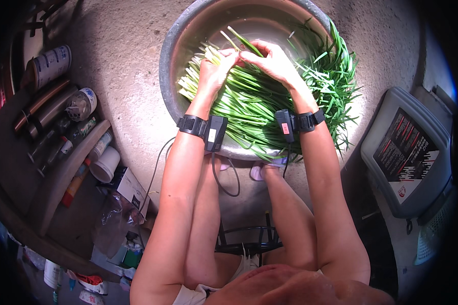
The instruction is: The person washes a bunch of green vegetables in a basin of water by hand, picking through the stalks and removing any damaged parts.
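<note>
A large metal basin (167,57) on the floor before me holds water and a big heap of garlic chives (248,110). Their pale stalk ends lie to the left, and the green leaves (341,68) hang over the right rim. Above the heap, my left hand (213,72) is closed round a small bunch of pale stalks (212,54). My right hand (271,61) grips a green stalk (246,41) between thumb and fingers. The fingertips of both hands meet near the middle. Each wrist wears a black strapped device with a cable.
At left, a wooden shelf unit (76,160) bears bottles, a tin (52,65), a white cup (105,164) and a box (126,188). To the right stands a grey plastic jerrycan (374,126) with a printed label. Loose cables (229,195) hang from the wrist devices. My feet are beside the basin's near rim.
</note>
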Available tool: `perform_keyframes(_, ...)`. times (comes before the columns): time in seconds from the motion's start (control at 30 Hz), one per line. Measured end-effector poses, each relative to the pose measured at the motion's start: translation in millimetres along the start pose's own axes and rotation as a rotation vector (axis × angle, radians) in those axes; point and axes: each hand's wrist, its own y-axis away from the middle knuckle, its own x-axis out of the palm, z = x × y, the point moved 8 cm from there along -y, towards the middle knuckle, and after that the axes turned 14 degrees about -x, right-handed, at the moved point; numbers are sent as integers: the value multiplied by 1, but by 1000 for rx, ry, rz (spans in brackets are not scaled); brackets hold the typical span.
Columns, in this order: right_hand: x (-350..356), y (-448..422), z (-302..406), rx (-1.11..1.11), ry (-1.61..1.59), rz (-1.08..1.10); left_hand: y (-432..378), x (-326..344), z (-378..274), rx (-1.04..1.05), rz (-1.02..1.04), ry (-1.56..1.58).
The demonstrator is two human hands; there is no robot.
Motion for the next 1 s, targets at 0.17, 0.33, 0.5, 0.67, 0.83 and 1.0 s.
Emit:
perform_keyframes(0.17,-4,2,-17,51,-63,18,0,3,1,-63,-26,-55)
perform_keyframes(0.33,1,1,-18,147,-25,22,4,0,0,-101,-72,20)
perform_keyframes(0.5,-1,0,-13,136,-99,-14,1,-1,3,-65,-38,-26)
perform_keyframes(0.67,0,4,-9,188,-155,105,-2,-3,9,-44,-83,-11)
perform_keyframes(0.83,-6,8,-4,175,-141,193,2,1,1,-33,-118,42)
perform_keyframes(1.0,-4,7,-5,154,-177,232,-1,-4,4,-25,-121,30)
